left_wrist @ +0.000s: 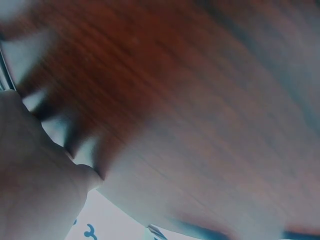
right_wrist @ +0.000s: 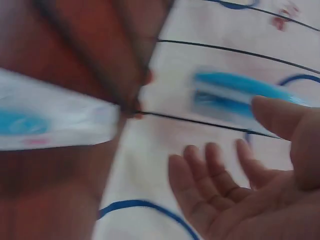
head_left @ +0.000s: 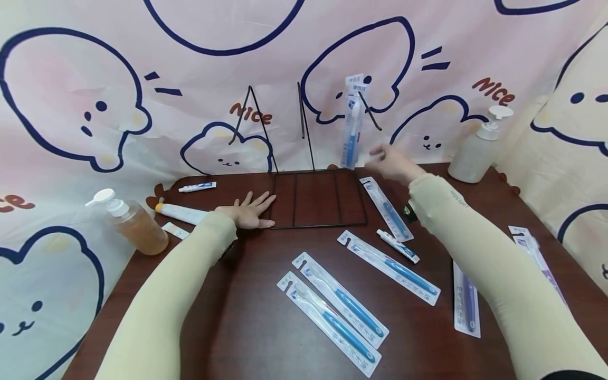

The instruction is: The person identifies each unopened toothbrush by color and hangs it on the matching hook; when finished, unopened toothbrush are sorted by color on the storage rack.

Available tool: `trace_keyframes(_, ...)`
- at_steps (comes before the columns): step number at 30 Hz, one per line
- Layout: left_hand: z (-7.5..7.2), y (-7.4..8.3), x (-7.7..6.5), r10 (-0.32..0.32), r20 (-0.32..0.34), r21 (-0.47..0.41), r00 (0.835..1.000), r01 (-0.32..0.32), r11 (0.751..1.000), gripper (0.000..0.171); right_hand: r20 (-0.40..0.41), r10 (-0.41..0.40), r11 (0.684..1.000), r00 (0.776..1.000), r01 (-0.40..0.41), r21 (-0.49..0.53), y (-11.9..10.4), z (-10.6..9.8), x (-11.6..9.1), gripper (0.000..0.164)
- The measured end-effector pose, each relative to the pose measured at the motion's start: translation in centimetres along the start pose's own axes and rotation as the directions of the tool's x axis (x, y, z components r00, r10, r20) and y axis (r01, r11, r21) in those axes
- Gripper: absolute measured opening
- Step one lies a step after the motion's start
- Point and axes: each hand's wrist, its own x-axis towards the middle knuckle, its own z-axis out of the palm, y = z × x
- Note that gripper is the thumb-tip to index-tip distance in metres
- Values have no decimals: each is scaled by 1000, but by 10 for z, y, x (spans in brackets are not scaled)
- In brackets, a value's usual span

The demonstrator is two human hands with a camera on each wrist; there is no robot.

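A black wire rack (head_left: 320, 227) stands at the table's back, its thin uprights and hooks rising before the patterned cloth. From its right hook hang blue toothbrushes (head_left: 351, 129) in clear packs, overlapping each other. My right hand (head_left: 393, 162) is just right of their lower end, fingers loosely bent; in the right wrist view the palm shows nothing in it. My left hand (head_left: 248, 212) lies on the tabletop with fingers spread, thumb right at the left edge of the rack's base. Closest to my right forearm on the table is another packaged toothbrush (head_left: 387, 209).
More blue toothbrush packs (head_left: 339, 298) lie at the front, with purple ones (head_left: 467, 303) at right. A small toothpaste tube (head_left: 398, 246) lies between packs. Pump bottles stand left (head_left: 142, 227) and right (head_left: 472, 153). Toothpaste tubes (head_left: 182, 212) lie by my left forearm.
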Motion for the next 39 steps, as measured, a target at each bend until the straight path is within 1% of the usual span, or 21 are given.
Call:
trace_keyframes(2, 1, -1, 0, 0, -1, 1, 1000, 0, 1000, 86, 51, 34, 991, 998, -27, -131, 16, 10, -4, 58)
trace_keyframes(3, 1, -2, 0, 0, -2, -1, 1000, 0, 1000, 86, 71, 41, 975, 997, -24, -219, 23, 16, -5, 60)
trace_keyframes(5, 1, -2, -1, 1, -6, -2, 1000, -1, 1000, 87, 98, 49, 925, 994, -8, -379, 38, 26, -9, 65)
trace_keyframes(6, 1, -2, 0, 2, -7, -5, 1000, -2, 1000, 88, 110, 58, 900, 992, -4, -437, 44, 30, -11, 67)
trace_keyframes(7, 1, -2, 0, 3, -7, -3, 1000, -3, 1000, 88, 117, 67, 878, 991, -3, -479, 49, 33, -13, 68)
trace_keyframes(8, 1, -2, 0, 4, -6, -5, 1000, -4, 1000, 88, 119, 76, 865, 990, -6, -502, 53, 35, -15, 70)
trace_keyframes(9, 0, -1, 0, 5, -4, -8, 1000, -5, 1000, 88, 115, 84, 860, 990, -13, -510, 56, 36, -17, 70)
trace_keyframes(12, 0, -1, 1, 7, -2, -11, 1000, -7, 1000, 88, 88, 103, 859, 991, -43, -510, 62, 35, -22, 67)
trace_keyframes(15, 0, 0, 0, 9, -9, -15, 1000, -9, 1000, 88, 63, 133, 868, 989, -86, -489, 65, 29, -25, 63)
trace_keyframes(18, 0, 0, -2, 11, -16, -16, 1000, -11, 1000, 86, 73, 184, 878, 980, -130, -461, 71, 23, -27, 60)
trace_keyframes(20, 0, 0, -2, 15, -22, -17, 1000, -16, 1000, 85, 87, 218, 884, 972, -159, -439, 75, 16, -29, 55)
trace_keyframes(23, 1, 0, -3, 20, -24, -18, 999, -21, 1000, 85, 77, 205, 903, 976, -158, -401, 77, 0, -36, 45)
trace_keyframes(25, 2, 0, -3, 22, -22, -15, 1000, -23, 1000, 85, 39, 160, 922, 986, -136, -363, 72, -13, -45, 40)
trace_keyframes(26, 2, 0, -3, 22, -19, -16, 1000, -22, 1000, 85, 11, 121, 935, 993, -110, -338, 68, -19, -51, 38)
trace_keyframes(28, 2, 1, -3, 22, -14, -14, 1000, -22, 1000, 84, -43, 54, 960, 998, -64, -274, 58, -30, -64, 37)
trace_keyframes(30, 1, 2, -4, 16, -8, -16, 1000, -17, 1000, 84, -99, -9, 980, 995, -11, -201, 45, -39, -80, 41)
trace_keyframes(32, 0, 3, -4, 14, -6, -16, 1000, -15, 1000, 84, -153, -65, 990, 986, 45, -132, 32, -43, -95, 48)
trace_keyframes(35, -2, 3, -3, 7, 1, -10, 1000, -7, 1000, 83, -208, -155, 988, 966, 145, -63, 13, -39, -117, 57)
trace_keyframes(37, -1, 2, -2, 7, 4, -6, 1000, -7, 1000, 83, -219, -225, 974, 950, 219, -50, 3, -32, -127, 57)
trace_keyframes(39, -1, 2, -2, 4, 7, -6, 1000, -4, 1000, 82, -206, -283, 959, 937, 279, -46, -6, -23, -133, 54)
